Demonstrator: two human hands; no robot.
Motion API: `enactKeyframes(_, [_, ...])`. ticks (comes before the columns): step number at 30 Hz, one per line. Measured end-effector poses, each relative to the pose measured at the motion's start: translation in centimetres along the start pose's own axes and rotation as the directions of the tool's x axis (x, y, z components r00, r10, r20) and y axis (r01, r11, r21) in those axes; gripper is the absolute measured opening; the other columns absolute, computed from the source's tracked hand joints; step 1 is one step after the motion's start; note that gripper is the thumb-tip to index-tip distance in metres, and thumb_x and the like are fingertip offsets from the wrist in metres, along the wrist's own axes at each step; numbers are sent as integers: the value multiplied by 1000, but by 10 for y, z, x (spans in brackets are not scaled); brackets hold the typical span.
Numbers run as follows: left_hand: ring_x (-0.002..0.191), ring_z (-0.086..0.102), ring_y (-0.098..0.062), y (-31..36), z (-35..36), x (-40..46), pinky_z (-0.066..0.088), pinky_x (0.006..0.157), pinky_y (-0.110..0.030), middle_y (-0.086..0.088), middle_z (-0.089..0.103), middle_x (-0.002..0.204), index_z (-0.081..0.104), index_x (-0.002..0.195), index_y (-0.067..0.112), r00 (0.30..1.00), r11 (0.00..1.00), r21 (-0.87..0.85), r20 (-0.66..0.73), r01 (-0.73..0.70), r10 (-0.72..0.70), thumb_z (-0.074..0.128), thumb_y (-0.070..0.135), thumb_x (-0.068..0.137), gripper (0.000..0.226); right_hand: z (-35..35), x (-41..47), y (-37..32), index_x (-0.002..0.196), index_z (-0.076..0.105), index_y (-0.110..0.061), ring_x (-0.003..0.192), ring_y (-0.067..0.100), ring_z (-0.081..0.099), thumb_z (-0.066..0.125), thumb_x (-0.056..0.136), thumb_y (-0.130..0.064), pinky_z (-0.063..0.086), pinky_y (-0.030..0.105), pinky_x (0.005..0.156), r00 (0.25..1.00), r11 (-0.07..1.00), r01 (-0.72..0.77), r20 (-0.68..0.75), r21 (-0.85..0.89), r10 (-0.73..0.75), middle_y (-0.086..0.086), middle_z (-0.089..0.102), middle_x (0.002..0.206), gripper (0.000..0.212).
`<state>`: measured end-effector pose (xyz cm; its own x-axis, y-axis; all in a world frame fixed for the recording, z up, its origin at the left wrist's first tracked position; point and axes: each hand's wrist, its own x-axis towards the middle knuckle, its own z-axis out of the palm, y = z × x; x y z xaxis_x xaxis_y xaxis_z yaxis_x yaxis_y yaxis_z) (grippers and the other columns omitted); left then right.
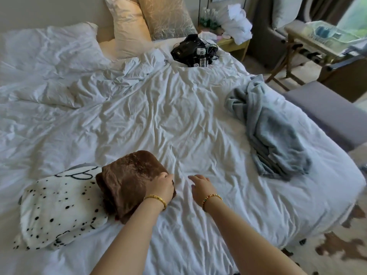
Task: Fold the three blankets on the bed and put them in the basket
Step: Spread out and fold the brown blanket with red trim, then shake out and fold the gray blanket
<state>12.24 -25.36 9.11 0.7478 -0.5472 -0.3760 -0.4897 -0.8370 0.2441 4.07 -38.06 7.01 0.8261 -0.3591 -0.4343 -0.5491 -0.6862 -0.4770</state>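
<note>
On the right edge of the brown blanket (pixel 130 181) rests the left hand (pixel 161 188), w/ fingers curled down over that edge, so it grips the folded fabric. Right hand (pixel 200 186) is just beside, to the right of the brown blanket, hovering over the white sheet (pixel 178 120); its fingers are spread and relaxed, holding nothing. Both wrists carry a gold bracelet.

Brown blanket is folded into a thick bundle and lies on the sheet. Its left part sits on top of the spotted blanket (pixel 57 211), white w/ black dots, also folded, which touches it from the left side. The grey-blue blanket (pixel 272 132) is well apart, far right of the brown blanket & near the bed's right edge; it is not folded, only a crumpled heap.

Beyond the brown blanket, toward the head of the bed, are a black pile of devices w/ cables (pixel 195 51) and pillows (pixel 143 22). Further right of that, a side table w/ white towels (pixel 237 26). A basket I cannot identify for sure in this view.
</note>
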Motion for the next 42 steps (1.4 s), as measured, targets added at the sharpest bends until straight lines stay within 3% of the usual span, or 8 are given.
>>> enactKeyframes(6, [119,48,-28,126,-1,35,41,97,-39,-8,42,138,40,135,15,998,999,6,50,-36,35,31,17,97,39,-79,3,91,137,43,-23,128,26,36,36,97,-16,33,35,104,997,999,-29,-70,26,31,0,41,142,41])
enactKeyframes(17, [106,54,-30,353,77,106,47,83,-36,-9,43,133,31,137,17,980,994,-101,198,33,-12,34,19,96,40,-201,24,339,135,39,-18,127,29,33,37,94,-11,37,38,102,984,983,-169,52,-78,173,4,38,141,42])
enactKeyframes(22, [104,56,-29,400,111,142,49,84,-37,-8,45,131,32,138,18,962,991,-127,272,29,7,41,22,96,43,-209,47,396,144,26,-25,138,29,17,44,90,-11,30,39,110,974,970,-180,110,-164,200,4,20,150,58])
enactKeyframes(28, [113,53,-32,427,163,184,47,93,-43,-8,47,132,30,139,21,924,993,-114,381,12,33,49,23,93,50,-193,82,450,147,6,-26,143,31,-15,54,83,-9,7,47,115,962,874,-83,189,-479,196,11,-12,155,82])
enactKeyframes(31, [116,52,-31,433,184,189,46,95,-43,-9,46,135,25,143,23,894,987,-157,446,31,43,51,22,92,57,-185,92,467,147,13,-17,144,31,-9,56,84,-14,6,49,115,980,801,-41,134,-597,150,11,-3,155,77])
enactKeyframes(34, [117,52,-29,435,191,187,47,96,-42,-8,47,136,21,145,25,892,975,-215,450,55,49,52,22,91,63,-188,102,472,122,49,-18,134,27,28,46,87,-14,20,38,111,996,866,-71,13,-495,90,6,44,132,35])
enactKeyframes(36, [114,54,-30,438,187,186,48,92,-42,-9,47,134,21,143,26,909,965,-253,414,67,46,54,23,89,63,-198,106,461,103,53,-20,117,25,49,40,90,-14,29,34,104,990,944,-139,-13,-299,141,4,60,113,19])
enactKeyframes(42, [124,47,-28,437,128,184,42,99,-37,-9,35,143,11,148,27,968,918,-369,246,143,-52,52,25,90,71,-238,101,386,89,55,-16,86,27,61,44,91,-16,46,31,71,998,993,-31,50,111,25,9,66,91,11])
